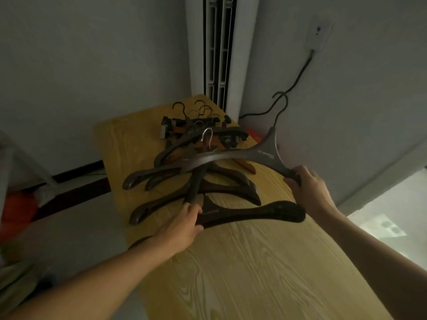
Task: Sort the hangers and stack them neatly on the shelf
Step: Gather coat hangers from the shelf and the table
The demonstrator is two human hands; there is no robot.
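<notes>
A grey hanger [233,155] with a dark hook is lifted over the yellow wood-grain shelf [242,262]; my right hand [309,188] grips its right arm end. My left hand [182,225] is closed on a dark brown hanger [256,214] lying at the front, fingertips touching the lower end of a dark grey hanger [196,181]. Several brown wooden hangers [161,174] lie spread across the middle. Behind them, a tangled pile of clip hangers [196,125] with black hooks sits at the far end.
A white air conditioner column [221,49] stands against the wall behind the shelf. A black cable [298,79] runs from a wall socket [317,35] down to the right. An orange object [17,211] lies at floor level on the left.
</notes>
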